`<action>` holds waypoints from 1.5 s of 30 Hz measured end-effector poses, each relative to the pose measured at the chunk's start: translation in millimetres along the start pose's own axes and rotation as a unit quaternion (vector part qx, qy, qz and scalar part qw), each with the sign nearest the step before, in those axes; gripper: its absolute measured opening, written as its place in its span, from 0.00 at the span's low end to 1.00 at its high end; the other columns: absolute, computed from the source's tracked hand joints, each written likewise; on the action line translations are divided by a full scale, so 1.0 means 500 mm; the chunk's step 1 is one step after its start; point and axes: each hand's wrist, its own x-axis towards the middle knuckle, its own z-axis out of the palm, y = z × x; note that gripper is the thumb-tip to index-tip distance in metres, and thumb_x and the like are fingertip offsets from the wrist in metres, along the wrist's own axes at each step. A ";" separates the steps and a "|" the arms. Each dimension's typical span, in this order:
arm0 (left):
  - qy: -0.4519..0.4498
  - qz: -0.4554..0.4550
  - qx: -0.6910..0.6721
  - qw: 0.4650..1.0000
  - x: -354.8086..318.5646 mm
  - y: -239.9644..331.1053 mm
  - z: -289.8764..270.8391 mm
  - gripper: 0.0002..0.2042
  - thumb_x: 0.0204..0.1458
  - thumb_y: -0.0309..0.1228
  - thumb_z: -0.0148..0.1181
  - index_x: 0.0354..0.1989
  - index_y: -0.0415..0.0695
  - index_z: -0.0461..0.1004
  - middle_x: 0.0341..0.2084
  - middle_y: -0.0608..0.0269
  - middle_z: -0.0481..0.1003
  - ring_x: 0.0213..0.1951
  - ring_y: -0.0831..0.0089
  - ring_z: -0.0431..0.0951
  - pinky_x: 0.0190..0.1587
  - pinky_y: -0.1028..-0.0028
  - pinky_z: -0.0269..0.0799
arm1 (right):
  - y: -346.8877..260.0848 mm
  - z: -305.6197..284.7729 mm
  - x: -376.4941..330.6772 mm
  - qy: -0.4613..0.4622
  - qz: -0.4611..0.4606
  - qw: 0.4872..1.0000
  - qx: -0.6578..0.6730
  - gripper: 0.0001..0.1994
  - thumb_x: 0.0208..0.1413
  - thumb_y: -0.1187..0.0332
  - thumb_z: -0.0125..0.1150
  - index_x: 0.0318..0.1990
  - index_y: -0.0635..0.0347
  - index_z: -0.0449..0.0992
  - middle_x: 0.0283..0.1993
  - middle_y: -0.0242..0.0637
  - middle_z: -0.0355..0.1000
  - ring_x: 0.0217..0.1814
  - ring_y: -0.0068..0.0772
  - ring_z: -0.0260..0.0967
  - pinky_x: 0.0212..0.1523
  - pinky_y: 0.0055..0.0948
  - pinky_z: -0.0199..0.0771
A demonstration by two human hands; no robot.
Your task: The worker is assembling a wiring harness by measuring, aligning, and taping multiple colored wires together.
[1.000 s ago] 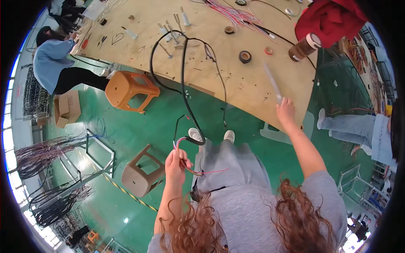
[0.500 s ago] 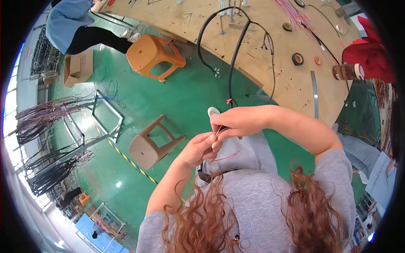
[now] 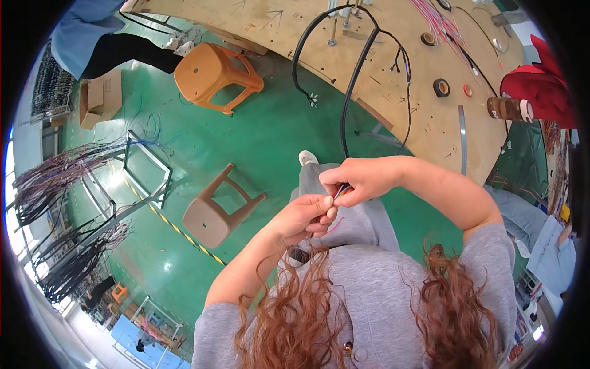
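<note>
My left hand [image 3: 310, 215] is closed in a pinch on thin wires, fingertip to fingertip with my right hand. A short stretch of dark and pale wires [image 3: 342, 190] shows between the two hands. One loose pink-red wire end [image 3: 336, 226] sticks out below my left fingers. My right hand [image 3: 364, 181] is curled closed round the end of a black sleeved wire harness [image 3: 352, 92]. That harness arches down from the table to my right hand, and another branch ends in a cluster of small pale terminals [image 3: 313, 99]. My fingers hide the gripped part.
The wooden table [image 3: 424, 132] carries tape rolls [image 3: 441, 88], a steel ruler [image 3: 463, 138], pink wires [image 3: 433, 21] and a brown bottle [image 3: 509, 109]. An orange stool [image 3: 200, 71] and a beige stool [image 3: 209, 221] stand left. Wire bundles hang on a rack [image 3: 147, 169]. Other people stand nearby.
Both hands have shifted slightly right in the view, still together on the wires. The pink tie seen earlier on the harness no longer shows. The whole view has shifted a little.
</note>
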 end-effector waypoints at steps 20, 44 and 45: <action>0.270 0.026 0.282 0.920 0.024 -0.049 0.060 0.13 0.57 0.35 0.40 0.21 0.46 0.57 0.14 0.77 0.52 0.15 0.86 0.48 0.16 0.83 0.42 | 0.252 -0.240 -0.220 0.596 0.235 0.755 -0.140 0.13 0.42 0.66 0.59 0.37 0.58 0.70 0.36 0.39 0.66 0.43 0.37 0.65 0.41 0.33 0.66; 0.419 0.132 0.507 0.741 0.032 -0.219 0.149 0.12 0.57 0.35 0.39 0.28 0.39 0.63 0.20 0.52 0.66 0.24 0.59 0.67 0.31 0.69 0.64 | 0.224 0.330 -0.145 0.194 0.065 0.878 0.432 0.10 0.52 0.61 0.57 0.29 0.58 0.71 0.32 0.25 0.68 0.44 0.19 0.62 0.46 0.22 0.59; 0.433 0.124 0.492 0.745 0.023 -0.225 0.156 0.12 0.57 0.34 0.39 0.28 0.39 0.63 0.20 0.51 0.67 0.25 0.57 0.68 0.31 0.68 0.64 | 0.230 0.348 -0.128 0.186 0.051 0.860 0.473 0.10 0.52 0.61 0.56 0.29 0.58 0.71 0.40 0.28 0.69 0.48 0.19 0.59 0.49 0.23 0.56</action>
